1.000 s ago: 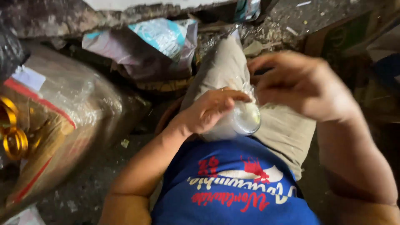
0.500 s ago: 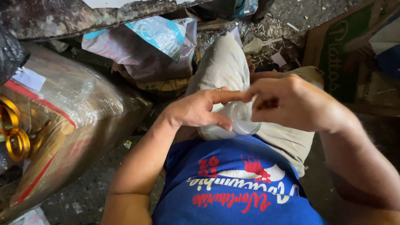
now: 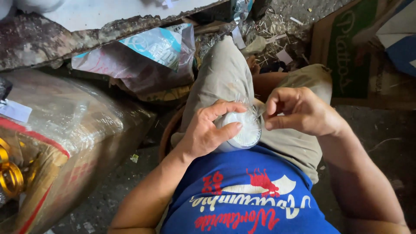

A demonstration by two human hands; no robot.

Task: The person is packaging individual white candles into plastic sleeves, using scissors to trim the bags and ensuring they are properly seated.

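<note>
I sit with my knees up, in grey trousers and a blue shirt. My left hand grips a small round white container wrapped in clear plastic film, resting on my lap. Thumb and fingers curl around its side. My right hand is just right of it, fingers pinched together on the edge of the clear film at the container's top right.
A large cardboard box wrapped in clear plastic stands at the left with gold rings beside it. A crumpled plastic bag lies ahead under a worn slab edge. Flat green-printed cardboard lies at the right. The floor is dirty concrete.
My right hand came down from above the container to its right side and pinched the film. The left hand kept its hold, and the container tilted slightly.
</note>
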